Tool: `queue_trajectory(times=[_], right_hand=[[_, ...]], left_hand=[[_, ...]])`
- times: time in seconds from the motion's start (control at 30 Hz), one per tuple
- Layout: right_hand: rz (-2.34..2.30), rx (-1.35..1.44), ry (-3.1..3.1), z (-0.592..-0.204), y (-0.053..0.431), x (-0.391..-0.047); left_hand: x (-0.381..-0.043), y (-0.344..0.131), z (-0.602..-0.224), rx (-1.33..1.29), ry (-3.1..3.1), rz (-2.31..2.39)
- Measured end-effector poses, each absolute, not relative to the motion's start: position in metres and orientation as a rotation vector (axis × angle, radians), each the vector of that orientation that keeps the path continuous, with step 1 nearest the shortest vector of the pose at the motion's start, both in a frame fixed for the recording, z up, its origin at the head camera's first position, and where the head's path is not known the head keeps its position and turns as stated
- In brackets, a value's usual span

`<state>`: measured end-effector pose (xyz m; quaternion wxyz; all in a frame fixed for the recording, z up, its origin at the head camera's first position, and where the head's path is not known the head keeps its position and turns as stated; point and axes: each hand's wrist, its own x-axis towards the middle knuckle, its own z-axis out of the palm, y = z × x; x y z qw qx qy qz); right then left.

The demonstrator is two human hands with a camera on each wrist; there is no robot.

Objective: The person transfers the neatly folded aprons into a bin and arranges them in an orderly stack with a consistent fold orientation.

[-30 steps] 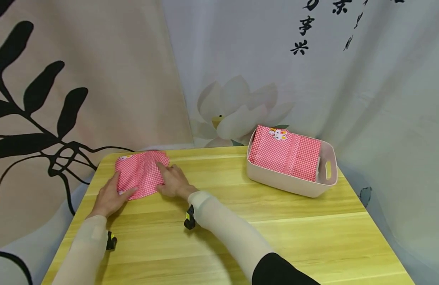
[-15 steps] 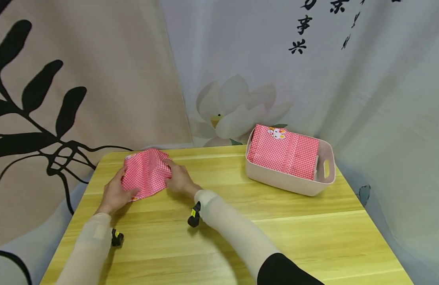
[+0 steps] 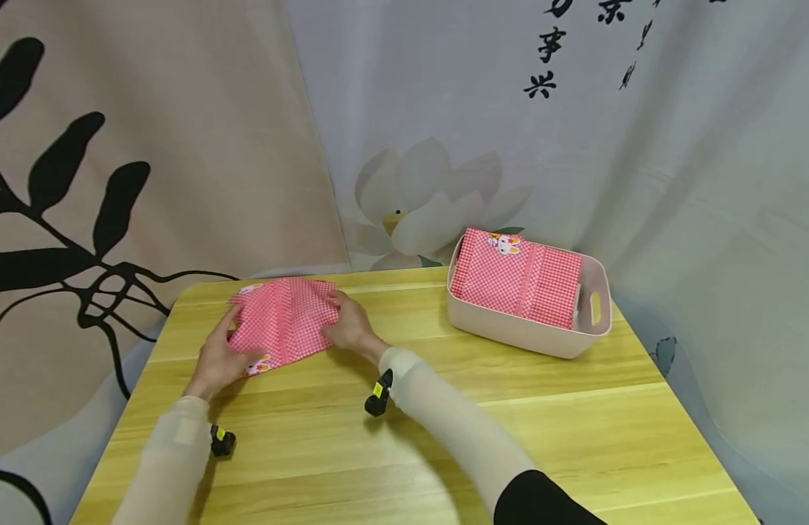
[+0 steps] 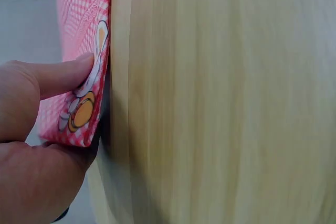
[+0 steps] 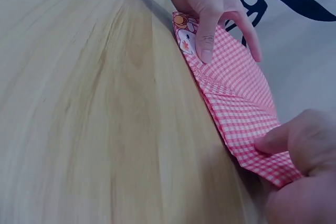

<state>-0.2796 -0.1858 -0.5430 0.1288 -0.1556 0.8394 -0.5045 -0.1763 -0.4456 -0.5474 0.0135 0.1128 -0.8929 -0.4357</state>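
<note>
A folded red-and-white checked cloth (image 3: 286, 321) with printed cartoon rabbits is at the table's far left. My left hand (image 3: 219, 359) grips its left end; in the left wrist view a digit presses on the print and the rest of the hand (image 4: 37, 145) is at the cloth's underside. The right hand (image 3: 356, 325) pinches the opposite end, with one digit on top in the right wrist view and part of the hand (image 5: 310, 166) under the edge. A shadow shows along the cloth's near edge. The fingertips under the cloth are hidden.
A pale pink basket (image 3: 509, 329) with a cut-out handle stands at the table's back right. Another folded checked cloth (image 3: 519, 281) with a rabbit print lies in it. The wooden table (image 3: 391, 467) meets a printed curtain (image 3: 411, 109) behind.
Both hands have moved right with the cloth. It bunched up half a second ago and is now spread flatter between them. The basket stays in place on the table.
</note>
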Motion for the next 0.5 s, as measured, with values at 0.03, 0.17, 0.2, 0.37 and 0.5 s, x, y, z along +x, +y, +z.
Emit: queue_trajectory(times=[0.03, 0.17, 0.2, 0.37, 0.5], right_hand=[[-1.480, -0.441, 2.434, -0.543, -0.183, -0.280], [-1.550, -0.398, 2.386, -0.543, -0.170, -0.280], [-1.574, -0.380, 2.365, -0.543, -0.167, -0.280], [-1.684, -0.283, 2.272, -0.543, -0.153, -0.280], [-1.734, -0.212, 2.255, -0.540, -0.143, -0.278]], left_hand=[[-0.177, -0.444, -0.547, 0.342, -2.776, -1.370], [-0.179, -0.439, -0.549, 0.289, -2.750, -1.438], [-0.180, -0.438, -0.549, 0.277, -2.748, -1.456], [-0.182, -0.431, -0.549, 0.247, -2.758, -1.507], [-0.184, -0.425, -0.550, 0.261, -2.775, -1.537]])
